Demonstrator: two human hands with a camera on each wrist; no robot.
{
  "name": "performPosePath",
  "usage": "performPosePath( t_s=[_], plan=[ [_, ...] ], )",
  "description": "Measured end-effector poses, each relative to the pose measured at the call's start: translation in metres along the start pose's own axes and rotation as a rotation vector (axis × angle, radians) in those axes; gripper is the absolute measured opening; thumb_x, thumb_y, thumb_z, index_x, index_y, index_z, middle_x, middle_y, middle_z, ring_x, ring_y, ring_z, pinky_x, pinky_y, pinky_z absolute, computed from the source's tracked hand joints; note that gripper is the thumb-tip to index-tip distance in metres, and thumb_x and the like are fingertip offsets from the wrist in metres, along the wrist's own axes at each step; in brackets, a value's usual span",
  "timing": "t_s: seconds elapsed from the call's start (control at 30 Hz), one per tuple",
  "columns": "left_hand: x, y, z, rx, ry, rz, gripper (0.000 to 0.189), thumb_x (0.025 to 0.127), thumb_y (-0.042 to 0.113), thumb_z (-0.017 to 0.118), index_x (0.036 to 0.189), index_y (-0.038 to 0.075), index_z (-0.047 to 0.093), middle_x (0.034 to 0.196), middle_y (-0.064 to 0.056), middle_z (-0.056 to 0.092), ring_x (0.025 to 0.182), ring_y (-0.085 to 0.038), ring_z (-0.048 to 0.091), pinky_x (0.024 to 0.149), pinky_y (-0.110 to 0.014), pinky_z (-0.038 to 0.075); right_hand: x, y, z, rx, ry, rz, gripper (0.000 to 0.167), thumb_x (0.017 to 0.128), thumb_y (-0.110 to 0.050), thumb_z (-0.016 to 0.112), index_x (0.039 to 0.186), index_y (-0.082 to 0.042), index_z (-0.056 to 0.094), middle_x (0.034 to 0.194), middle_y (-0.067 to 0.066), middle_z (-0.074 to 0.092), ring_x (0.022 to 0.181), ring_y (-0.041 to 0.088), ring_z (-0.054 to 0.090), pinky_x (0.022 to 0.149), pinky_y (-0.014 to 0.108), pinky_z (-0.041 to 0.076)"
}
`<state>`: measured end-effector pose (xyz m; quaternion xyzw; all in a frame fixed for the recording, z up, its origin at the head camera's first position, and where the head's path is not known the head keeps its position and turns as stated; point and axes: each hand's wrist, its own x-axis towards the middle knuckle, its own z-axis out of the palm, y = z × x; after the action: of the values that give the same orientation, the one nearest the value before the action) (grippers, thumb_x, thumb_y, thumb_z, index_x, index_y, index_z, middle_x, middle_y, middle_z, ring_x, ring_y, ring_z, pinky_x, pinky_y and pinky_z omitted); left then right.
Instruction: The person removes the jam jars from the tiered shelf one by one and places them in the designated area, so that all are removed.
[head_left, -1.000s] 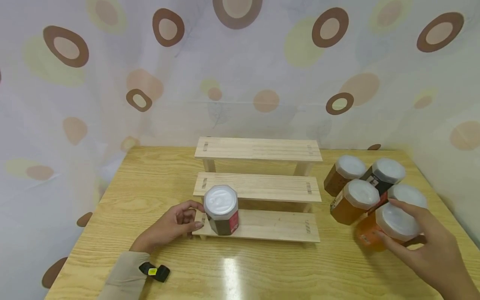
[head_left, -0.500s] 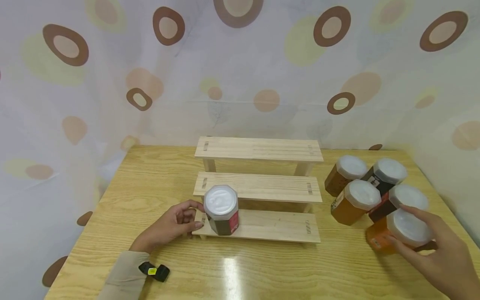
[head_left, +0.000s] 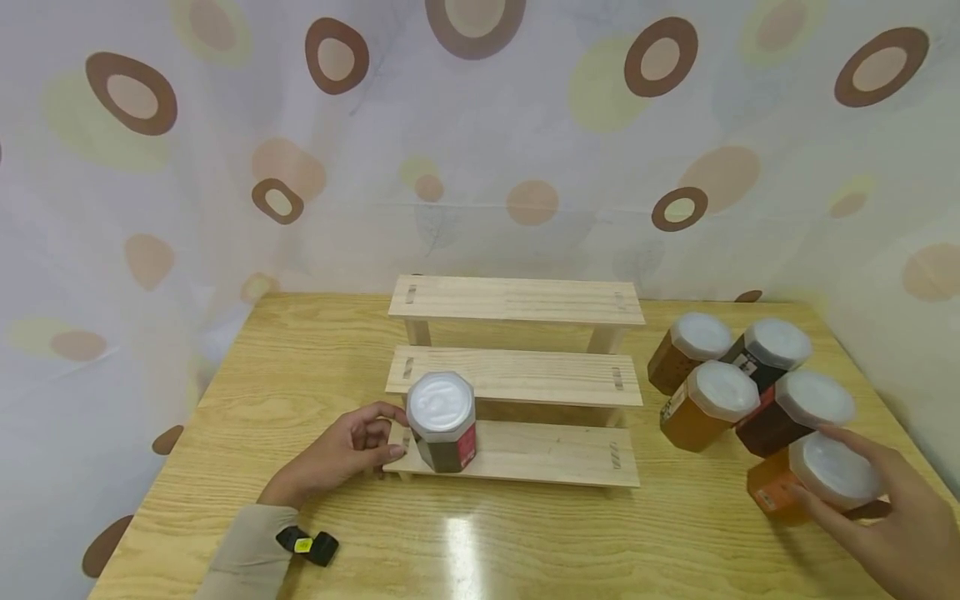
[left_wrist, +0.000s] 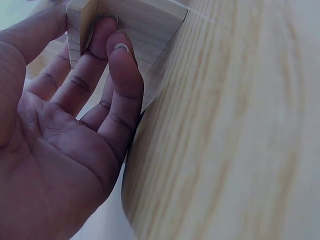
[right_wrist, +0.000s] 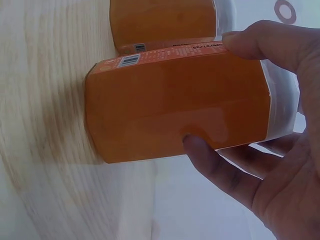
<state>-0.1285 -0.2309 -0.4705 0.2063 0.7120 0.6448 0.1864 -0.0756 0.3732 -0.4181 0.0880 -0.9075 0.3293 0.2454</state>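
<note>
My left hand (head_left: 341,446) grips the left end of the lowest step of a three-tier wooden rack (head_left: 555,450). In the left wrist view, its fingers curl in at a wooden support (left_wrist: 76,30) under a board. A dark jar (head_left: 442,421) with a red label and white lid stands at that step's left end. My right hand (head_left: 888,500) holds an orange jar (right_wrist: 175,105) with a white lid around its upper part, thumb on one side and fingers on the other. The jar's base is close over the tabletop at right.
Behind the held jar stand a dark red jar (head_left: 776,421), an amber jar (head_left: 690,421), a brown jar (head_left: 671,362) and a black-labelled jar (head_left: 753,362), all white-lidded. A patterned curtain (head_left: 480,125) hangs behind the wooden table (head_left: 300,358).
My right hand has moved the orange jar rightward and toward the front, away from the other jars. My left hand and the dark jar on the rack stay put.
</note>
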Motion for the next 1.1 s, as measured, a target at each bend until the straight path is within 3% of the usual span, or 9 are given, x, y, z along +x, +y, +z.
performPosePath(
  t_s=[0.23, 0.43, 0.47, 0.57, 0.67, 0.77, 0.9, 1.1],
  plan=[
    [-0.001, 0.0, 0.0, -0.004, 0.003, -0.009, 0.037, 0.101, 0.003, 0.066, 0.135, -0.004, 0.052, 0.084, -0.006, 0.063, 0.064, -0.012, 0.056, 0.062, -0.033, 0.058, -0.002, 0.005, -0.001, 0.002, -0.015, -0.012, 0.09, 0.059, 0.021, 0.088, 0.141, 0.004, 0.057, 0.123, -0.029, 0.047, 0.095, -0.013, 0.046, 0.051, 0.008, 0.046],
    [0.0, -0.001, 0.001, 0.004, 0.001, -0.009, 0.038, 0.101, 0.004, 0.067, 0.135, -0.004, 0.052, 0.084, -0.007, 0.063, 0.066, -0.014, 0.058, 0.062, -0.034, 0.059, -0.002, 0.01, -0.005, -0.029, -0.07, 0.0, 0.097, 0.066, 0.014, 0.088, 0.15, 0.006, 0.042, 0.126, 0.024, 0.05, 0.093, -0.017, 0.038, 0.047, 0.008, 0.043],
    [0.0, -0.001, 0.002, 0.005, 0.001, -0.009, 0.038, 0.101, 0.004, 0.067, 0.135, -0.004, 0.052, 0.084, -0.007, 0.063, 0.066, -0.014, 0.058, 0.062, -0.034, 0.059, -0.001, 0.011, -0.006, -0.027, -0.067, -0.005, 0.098, 0.066, 0.014, 0.088, 0.152, 0.005, 0.041, 0.13, 0.024, 0.05, 0.093, -0.017, 0.038, 0.047, 0.008, 0.043],
    [0.001, -0.001, 0.002, 0.008, 0.003, -0.011, 0.038, 0.101, 0.004, 0.067, 0.135, -0.004, 0.052, 0.084, -0.007, 0.063, 0.066, -0.015, 0.058, 0.062, -0.034, 0.059, 0.001, 0.01, -0.01, -0.008, -0.022, -0.035, 0.092, 0.069, 0.015, 0.086, 0.151, 0.006, 0.044, 0.138, -0.001, 0.051, 0.099, -0.018, 0.041, 0.048, 0.007, 0.043],
    [0.0, 0.0, 0.001, 0.009, 0.005, -0.013, 0.038, 0.101, 0.004, 0.067, 0.135, -0.004, 0.052, 0.084, -0.007, 0.063, 0.066, -0.014, 0.058, 0.063, -0.035, 0.059, 0.008, 0.006, -0.016, 0.0, 0.064, -0.091, 0.074, 0.075, 0.01, 0.085, 0.142, 0.009, 0.053, 0.137, -0.026, 0.043, 0.109, -0.017, 0.044, 0.049, 0.003, 0.041],
    [0.0, 0.0, 0.001, 0.005, 0.002, -0.013, 0.038, 0.101, 0.004, 0.066, 0.135, -0.004, 0.052, 0.084, -0.007, 0.063, 0.066, -0.014, 0.057, 0.063, -0.035, 0.059, 0.016, -0.004, -0.021, -0.001, 0.122, -0.134, 0.059, 0.087, -0.011, 0.085, 0.135, 0.012, 0.058, 0.139, -0.027, 0.044, 0.114, -0.017, 0.044, 0.049, 0.002, 0.038],
    [0.0, -0.001, -0.001, 0.005, -0.009, -0.002, 0.037, 0.102, 0.003, 0.065, 0.135, -0.005, 0.052, 0.084, -0.007, 0.064, 0.066, -0.015, 0.059, 0.063, -0.035, 0.059, 0.025, -0.024, -0.024, 0.01, 0.133, -0.188, 0.068, 0.093, -0.038, 0.078, 0.132, 0.014, 0.059, 0.141, -0.024, 0.047, 0.117, -0.012, 0.046, 0.048, 0.003, 0.036],
    [0.0, 0.0, -0.002, 0.007, -0.013, 0.005, 0.036, 0.102, 0.003, 0.065, 0.135, -0.004, 0.052, 0.085, -0.006, 0.064, 0.066, -0.015, 0.059, 0.063, -0.036, 0.059, 0.038, -0.055, -0.01, 0.044, 0.031, -0.258, 0.064, 0.088, -0.023, 0.086, 0.137, 0.008, 0.059, 0.142, -0.014, 0.052, 0.118, -0.005, 0.048, 0.059, 0.005, 0.04]
  ],
)
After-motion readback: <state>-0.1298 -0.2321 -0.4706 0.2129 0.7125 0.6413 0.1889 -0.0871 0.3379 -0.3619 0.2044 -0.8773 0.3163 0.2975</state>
